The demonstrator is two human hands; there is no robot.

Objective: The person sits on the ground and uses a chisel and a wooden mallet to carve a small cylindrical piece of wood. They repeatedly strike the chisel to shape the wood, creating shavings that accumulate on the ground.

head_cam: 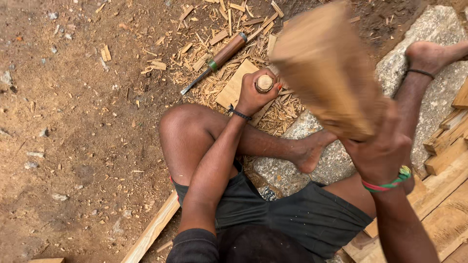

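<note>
Beneath the left hand (253, 95) lies a small flat wooden board (235, 86), resting on a bed of wood chips (214, 53). That hand is wrapped tight around the round wooden handle of a chisel (264, 83), only the butt end showing above the fist, and a dark band circles the wrist. Above and to the right of it, the right hand (380, 153) grips the narrow end of a heavy wooden mallet (326, 68), whose broad head is raised and blurred (its edges cannot be made out cleanly). A red and green bracelet (392, 182) sits on the right wrist. Beyond the left hand, a second chisel (217, 61) with a brown handle and green collar lies loose among the chips, well apart from both hands. Between the hands, a bare foot (312, 153) rests on a grey stone slab (438, 29). Pale planks (446, 209) lie beside the right forearm.
</note>
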